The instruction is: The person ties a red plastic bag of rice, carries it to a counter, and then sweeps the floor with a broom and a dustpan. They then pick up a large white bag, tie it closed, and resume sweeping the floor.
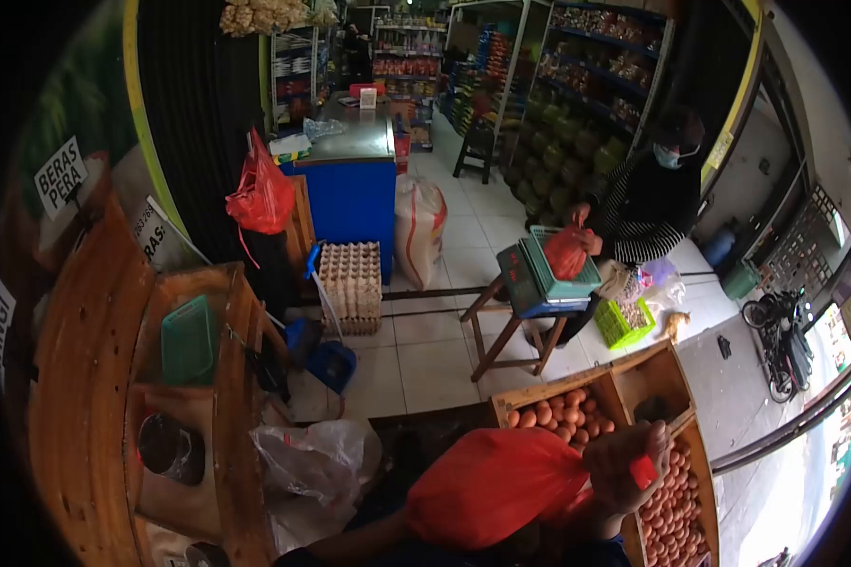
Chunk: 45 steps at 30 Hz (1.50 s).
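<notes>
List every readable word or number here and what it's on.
"BERAS PERA": white sign, upper left.
"RAS:": white placard to its lower right; beginning unclear, smaller digits unreadable.
"ANGI": left-edge sign, beginning unclear.
Too small or blurred: shelf packets, counter card.

The left hand is hidden by the red bag [492,487] (whose contents can't be told).
</notes>
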Tool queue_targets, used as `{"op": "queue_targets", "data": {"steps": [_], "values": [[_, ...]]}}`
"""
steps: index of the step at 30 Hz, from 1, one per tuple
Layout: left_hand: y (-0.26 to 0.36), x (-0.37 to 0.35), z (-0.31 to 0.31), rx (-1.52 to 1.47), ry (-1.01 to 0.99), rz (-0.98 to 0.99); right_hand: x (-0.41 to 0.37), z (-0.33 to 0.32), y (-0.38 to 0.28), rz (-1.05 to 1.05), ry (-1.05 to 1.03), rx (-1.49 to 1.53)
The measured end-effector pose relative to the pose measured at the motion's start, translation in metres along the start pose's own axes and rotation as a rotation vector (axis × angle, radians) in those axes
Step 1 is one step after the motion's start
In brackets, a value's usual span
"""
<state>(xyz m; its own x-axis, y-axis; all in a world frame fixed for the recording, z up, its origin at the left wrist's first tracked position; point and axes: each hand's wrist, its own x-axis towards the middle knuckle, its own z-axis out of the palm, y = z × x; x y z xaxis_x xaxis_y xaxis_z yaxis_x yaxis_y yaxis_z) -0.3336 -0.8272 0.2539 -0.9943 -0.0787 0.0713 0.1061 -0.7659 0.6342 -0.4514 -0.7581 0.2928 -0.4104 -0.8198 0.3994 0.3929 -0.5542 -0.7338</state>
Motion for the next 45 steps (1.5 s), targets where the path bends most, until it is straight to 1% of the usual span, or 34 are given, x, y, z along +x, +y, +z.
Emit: {"op": "queue_targets", "data": {"steps": [1,3,4,5,7,8,9,11,12,13,15,16,17,18,20,22,23,24,25,26,28,29,30,31,32,34,36,38,39,40,41,43,44,45], "values": [[0.024,0.003,-0.008,0.043,0.006,0.022,0.024,0.002,0.017,-0.02,-0.034,0.017],[0.07,0.001,-0.03,0.1,0.028,0.039,0.074,0.015,0.05,0.04,-0.129,-0.084],[0.091,-0.004,-0.039,0.123,0.057,0.042,0.097,0.035,0.065,0.118,0.176,-0.116],[0.111,-0.007,-0.046,0.144,0.082,0.037,0.125,0.055,0.079,0.16,0.423,0.024],[0.149,-0.014,-0.059,0.165,0.133,0.036,0.175,0.049,0.108,0.172,0.16,0.032],[0.165,-0.016,-0.067,0.173,0.182,0.023,0.196,0.051,0.114,0.191,0.083,0.04],[0.171,-0.022,-0.085,0.126,0.2,0.063,0.215,0.058,0.119,0.198,0.086,0.05],[0.162,-0.041,-0.144,-0.094,0.281,0.178,0.247,0.068,0.129,0.157,-0.023,0.131],[0.152,-0.052,-0.175,-0.216,0.324,0.243,0.263,0.073,0.135,0.17,-0.116,0.155],[0.142,-0.061,-0.202,-0.329,0.369,0.313,0.275,0.084,0.142,0.174,-0.103,0.162],[0.13,-0.073,-0.244,-0.5,0.45,0.449,0.295,0.113,0.159,0.224,-0.027,0.268],[0.129,-0.075,-0.26,-0.559,0.48,0.504,0.31,0.12,0.174,0.247,-0.133,0.23],[0.131,-0.075,-0.276,-0.588,0.507,0.551,0.325,0.132,0.186,0.257,-0.183,0.154],[0.136,-0.074,-0.284,-0.592,0.517,0.555,0.34,0.137,0.203,0.29,-0.208,0.175],[0.158,-0.067,-0.305,-0.551,0.551,0.685,0.373,0.141,0.244,0.324,-0.243,0.2],[0.188,-0.058,-0.324,-0.521,0.58,0.751,0.405,0.142,0.283,0.432,-0.31,0.238],[0.206,-0.054,-0.335,-0.495,0.603,0.778,0.421,0.143,0.303,0.439,-0.311,0.247],[0.227,-0.051,-0.347,-0.468,0.626,0.807,0.439,0.145,0.323,0.495,-0.302,0.236],[0.249,-0.048,-0.36,-0.43,0.652,0.837,0.461,0.147,0.344,0.545,-0.299,0.226],[0.274,-0.045,-0.375,-0.38,0.686,0.872,0.483,0.149,0.369,0.534,-0.332,0.169],[0.327,-0.036,-0.413,-0.29,0.749,0.938,0.533,0.154,0.419,0.564,-0.357,0.165],[0.356,-0.032,-0.435,-0.239,0.784,0.971,0.565,0.163,0.443,0.587,-0.383,0.152],[0.381,-0.026,-0.47,-0.236,0.798,0.986,0.595,0.174,0.463,0.582,-0.368,0.092],[0.396,-0.025,-0.518,0.307,1.053,1.064,0.624,0.183,0.481,0.608,-0.371,0.103],[0.411,-0.025,-0.547,0.882,1.265,1.068,0.657,0.195,0.497,0.576,-0.376,0.066],[0.516,-0.02,-0.548,0.489,1.046,1.173,0.719,0.231,0.516,0.489,-0.376,0.015],[0.572,-0.038,-0.632,0.256,0.949,1.199,0.777,0.263,0.534,0.424,-0.4,0.034],[0.646,-0.045,-0.648,-0.033,0.741,1.246,0.83,0.287,0.562,0.412,-0.468,0.065],[0.671,-0.049,-0.662,-0.028,0.746,1.279,0.85,0.3,0.576,0.38,-0.466,0.113],[0.695,-0.055,-0.684,-0.024,0.788,1.257,0.868,0.311,0.59,0.347,-0.469,0.161],[0.712,-0.063,-0.703,-0.023,0.834,1.232,0.88,0.318,0.607,0.356,-0.502,0.168],[0.735,-0.066,-0.739,0.028,0.89,1.287,0.905,0.328,0.644,0.325,-0.43,0.031],[0.739,-0.067,-0.754,0.027,1.03,1.256,0.914,0.329,0.665,0.337,-0.411,-0.003],[0.741,-0.07,-0.773,0.022,1.169,1.22,0.924,0.326,0.688,0.345,-0.438,0.009]]}}
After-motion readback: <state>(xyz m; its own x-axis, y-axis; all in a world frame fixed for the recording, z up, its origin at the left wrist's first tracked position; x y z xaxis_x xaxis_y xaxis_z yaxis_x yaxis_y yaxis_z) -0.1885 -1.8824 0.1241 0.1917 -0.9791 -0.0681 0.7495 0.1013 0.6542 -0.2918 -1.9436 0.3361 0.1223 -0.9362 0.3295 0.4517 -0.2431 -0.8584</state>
